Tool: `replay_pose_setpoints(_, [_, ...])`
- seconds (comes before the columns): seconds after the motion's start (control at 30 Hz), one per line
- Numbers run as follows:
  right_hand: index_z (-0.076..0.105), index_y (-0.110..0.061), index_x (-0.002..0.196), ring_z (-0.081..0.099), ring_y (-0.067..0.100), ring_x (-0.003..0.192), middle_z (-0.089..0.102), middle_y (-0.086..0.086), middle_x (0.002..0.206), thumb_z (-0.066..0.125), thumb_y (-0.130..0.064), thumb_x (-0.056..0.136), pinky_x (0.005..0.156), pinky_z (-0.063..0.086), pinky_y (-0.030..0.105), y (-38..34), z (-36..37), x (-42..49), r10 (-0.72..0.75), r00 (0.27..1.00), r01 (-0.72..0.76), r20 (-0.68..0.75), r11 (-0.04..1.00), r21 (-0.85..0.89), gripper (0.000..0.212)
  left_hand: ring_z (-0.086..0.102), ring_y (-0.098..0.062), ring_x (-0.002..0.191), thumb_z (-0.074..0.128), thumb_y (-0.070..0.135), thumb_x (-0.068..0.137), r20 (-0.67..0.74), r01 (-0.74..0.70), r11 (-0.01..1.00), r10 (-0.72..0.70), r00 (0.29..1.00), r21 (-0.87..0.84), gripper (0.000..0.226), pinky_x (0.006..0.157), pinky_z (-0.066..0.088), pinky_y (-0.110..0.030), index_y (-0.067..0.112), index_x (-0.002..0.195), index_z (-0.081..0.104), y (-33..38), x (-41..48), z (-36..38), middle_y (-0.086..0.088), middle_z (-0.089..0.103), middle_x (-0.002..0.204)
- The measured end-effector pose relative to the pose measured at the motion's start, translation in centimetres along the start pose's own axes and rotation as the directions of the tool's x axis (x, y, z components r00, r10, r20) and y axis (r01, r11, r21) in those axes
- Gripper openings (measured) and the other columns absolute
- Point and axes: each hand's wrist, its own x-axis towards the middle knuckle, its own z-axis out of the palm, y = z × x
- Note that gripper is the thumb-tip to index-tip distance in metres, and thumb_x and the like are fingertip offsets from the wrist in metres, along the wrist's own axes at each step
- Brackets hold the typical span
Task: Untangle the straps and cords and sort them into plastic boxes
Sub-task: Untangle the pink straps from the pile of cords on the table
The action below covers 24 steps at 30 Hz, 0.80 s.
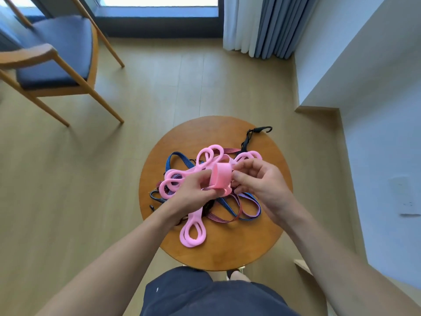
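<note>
Over on the left a wooden chair [52, 53] with a dark blue seat is standing on the floor, well apart from the small round table [239, 247] in front of the person. On that table a tangled pile is lying, and a blue cord [182, 155] is looping out of its left side beneath the pale loops of a pink strap [219, 177]. The left hand [193, 190] is hovering over the middle of the pile, its fingers curling round the pink strap just below a part that is rolling up into a short ring. One long double loop of the same strap is hanging down from this hand and lying on the near part of the table. Just to the right, the right hand [257, 181] is pinching the edge of the rolled ring between thumb and fingertips, so both hands are gripping the one strap, close together and raised above the heap. Under the right hand a red striped cord [218, 218] and a purple strap [248, 196] are curving out toward the near right of the table. At the far right edge of the table a black hook [262, 129] is sticking out past the rim. Beyond it, a grey and white curtain [268, 23] is hanging beside the window.
</note>
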Motion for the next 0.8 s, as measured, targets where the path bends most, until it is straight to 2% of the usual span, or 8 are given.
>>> replay_pose_setpoints(0.07, [0.069,-0.006,0.098,0.067,0.020,0.074,0.074,0.012,0.087,0.073,-0.007,0.088,0.063,0.056,0.027,0.3,-0.8,0.4,0.047,0.998,-0.044,-0.042,0.998,0.052,0.010,0.072,-0.016,0.091,0.074,0.021,0.079,-0.039,0.070,0.993,-0.074,0.997,-0.093,0.015,0.080,0.057,-0.032,0.029,0.092,0.076,0.2,-1.1,-0.4,-0.005,0.076,0.095])
replay_pose_setpoints(0.17, [0.068,-0.006,0.097,0.063,0.019,0.074,0.071,0.011,0.087,0.072,-0.010,0.090,0.062,0.054,0.027,3.3,-1.2,1.4,0.166,0.979,-0.169,-0.115,0.985,-0.018,0.009,0.070,-0.019,0.078,0.070,0.020,0.070,-0.087,0.147,0.933,-0.185,0.979,-0.328,0.012,0.068,0.056,-0.027,0.011,0.078,0.074,-0.7,-2.9,-1.2,-0.014,0.075,0.086])
replay_pose_setpoints(0.33, [0.067,-0.007,0.090,0.060,0.017,0.066,0.070,0.010,0.082,0.069,-0.011,0.090,0.057,0.050,0.027,11.0,0.9,2.7,0.364,0.921,-0.385,-0.140,0.905,-0.183,0.004,0.065,-0.027,0.079,0.062,0.010,0.062,-0.118,0.213,0.718,-0.381,0.917,-0.663,0.016,0.077,0.061,-0.041,0.003,0.073,0.072,-5.7,-5.9,-1.9,-0.016,0.069,0.079])
replay_pose_setpoints(0.4, [0.066,-0.011,0.087,0.059,0.015,0.061,0.070,0.009,0.080,0.069,-0.012,0.090,0.052,0.049,0.025,13.5,2.4,3.8,0.399,0.908,-0.419,-0.129,0.874,-0.247,0.005,0.068,-0.030,0.089,0.060,0.009,0.060,-0.079,0.248,0.626,-0.446,0.891,-0.739,0.024,0.088,0.061,-0.049,0.001,0.079,0.074,-7.6,-6.7,-2.1,-0.018,0.071,0.089])
replay_pose_setpoints(0.47, [0.066,-0.010,0.088,0.056,0.015,0.056,0.068,0.010,0.077,0.069,-0.012,0.090,0.047,0.045,0.024,15.5,4.2,5.5,0.445,0.889,-0.458,-0.110,0.847,-0.269,0.003,0.071,-0.035,0.096,0.059,0.007,0.062,-0.033,0.263,0.563,-0.461,0.887,-0.784,0.044,0.086,0.062,-0.048,-0.010,0.101,0.070,-9.1,-7.2,-2.6,-0.029,0.071,0.104])
replay_pose_setpoints(0.6, [0.065,-0.016,0.096,0.054,0.019,0.060,0.068,0.013,0.081,0.064,-0.015,0.089,0.050,0.045,0.030,18.2,7.0,8.9,0.508,0.848,-0.531,-0.155,0.801,-0.277,0.008,0.071,-0.038,0.090,0.061,0.002,0.071,-0.071,0.237,0.626,-0.425,0.902,-0.743,0.048,0.079,0.060,-0.045,-0.002,0.118,0.058,-11.0,-7.3,-3.5,-0.029,0.070,0.099])
replay_pose_setpoints(0.7, [0.069,-0.011,0.087,0.062,0.025,0.070,0.070,0.012,0.084,0.059,-0.023,0.090,0.066,0.056,0.045,18.1,9.0,9.8,0.357,0.887,-0.455,-0.295,0.788,-0.415,0.016,0.072,-0.030,0.088,0.060,-0.004,0.075,-0.097,0.235,0.714,-0.391,0.915,-0.660,0.038,0.077,0.059,-0.038,0.004,0.112,0.060,-12.0,-6.9,-4.3,-0.022,0.071,0.097])
replay_pose_setpoints(0.8, [0.068,-0.017,0.083,0.064,0.015,0.069,0.069,-0.002,0.075,0.062,-0.034,0.092,0.064,0.055,0.039,15.9,11.6,7.8,0.243,0.965,-0.263,-0.102,0.887,-0.380,0.020,0.070,-0.030,0.093,0.062,-0.001,0.071,-0.106,0.197,0.670,-0.383,0.918,-0.716,0.042,0.083,0.059,-0.040,0.005,0.112,0.061,-12.0,-6.5,-5.2,-0.019,0.071,0.101])
